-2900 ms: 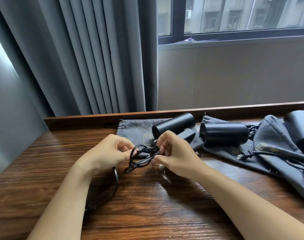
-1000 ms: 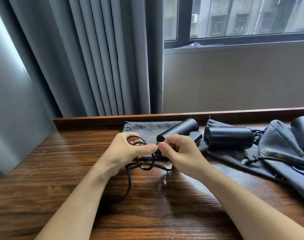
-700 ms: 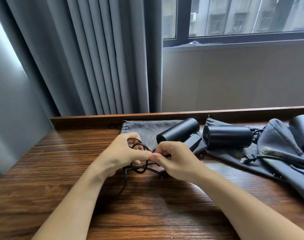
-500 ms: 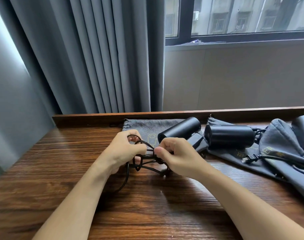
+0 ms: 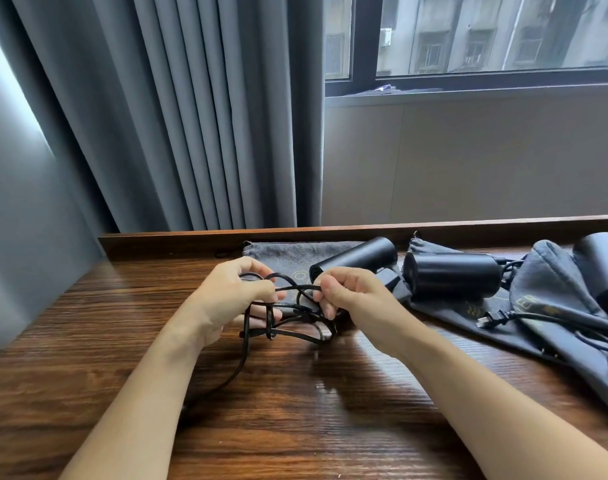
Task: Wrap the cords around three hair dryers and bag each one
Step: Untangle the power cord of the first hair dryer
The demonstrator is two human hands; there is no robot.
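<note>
Cord [image 5: 288, 317] of the nearest hair dryer [image 5: 356, 259] is pinched by left hand [image 5: 231, 296] and right hand [image 5: 351, 294] above the surface [image 5: 295, 427]; coiling seems underway, and tidier, tighter loops are probably needed next.

You get soft daylight from the window [image 5: 486, 36], a glossy glare patch on the wooden table [image 5: 323, 386], faint shadows under your arms, and wide-angle bending at the edges.

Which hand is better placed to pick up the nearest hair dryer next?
Probably the right hand: it is beside the nearest hair dryer. The left hand is farther, gripping the cord.
</note>
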